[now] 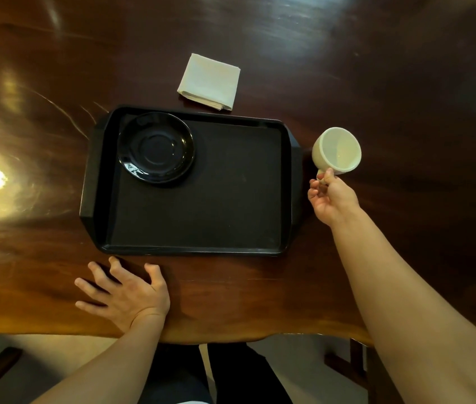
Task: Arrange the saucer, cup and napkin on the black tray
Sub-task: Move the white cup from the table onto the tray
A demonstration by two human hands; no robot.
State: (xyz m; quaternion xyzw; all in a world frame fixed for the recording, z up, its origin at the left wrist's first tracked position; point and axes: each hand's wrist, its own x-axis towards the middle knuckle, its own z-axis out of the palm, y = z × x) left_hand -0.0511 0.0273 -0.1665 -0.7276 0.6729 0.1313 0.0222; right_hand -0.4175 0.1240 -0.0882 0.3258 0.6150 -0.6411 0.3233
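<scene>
A black tray (216, 217) lies on the wooden table in front of me. A glossy black saucer (156, 147) sits in the tray's far left corner. Just beyond the tray's far edge lies a folded beige napkin (209, 81) on the table. My right hand (331, 199) pinches the handle of a cream cup (336, 150), holding it tilted in the air just right of the tray's right rim. My left hand (126, 295) rests flat on the table near the tray's near left corner, fingers spread, holding nothing.
The dark wooden table (406, 97) stretches far beyond the tray, with bright light glare at the left. Its near edge runs just behind my left wrist. My legs and a chair frame (353, 360) show below the edge.
</scene>
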